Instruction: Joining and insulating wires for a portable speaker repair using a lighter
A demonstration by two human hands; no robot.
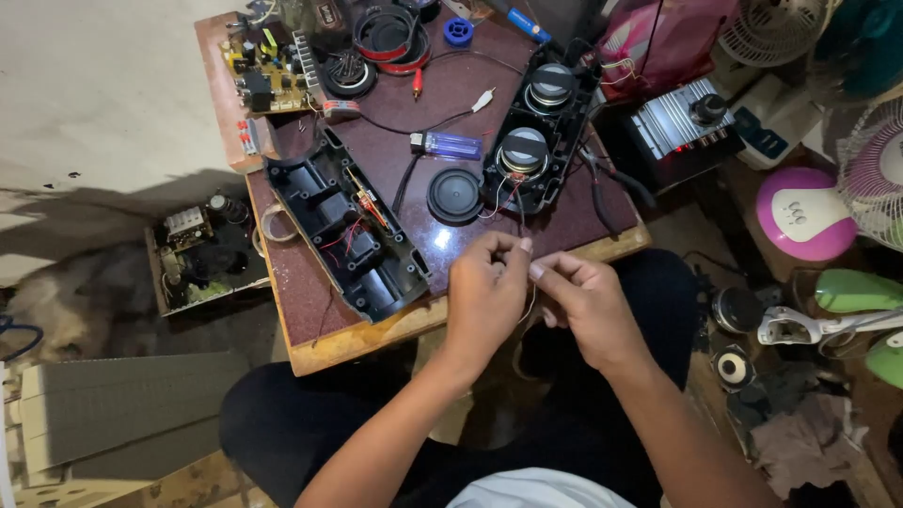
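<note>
Both hands meet just past the near edge of the tabletop [310,325]. The left hand [484,296] and the right hand [588,306] each pinch a thin wire [530,306] between fingertips, above the person's lap. The wire leads from the speaker housing [541,127] lying open on the tabletop. Beside it sit a black round cap [454,196], a blue lighter [450,145] and the empty back shell [348,226].

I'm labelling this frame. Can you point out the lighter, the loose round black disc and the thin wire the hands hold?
lighter [453,145], head view, its blue body
round black disc [454,196], head view, centre
thin wire [532,303], head view, slack below the fingers
</note>
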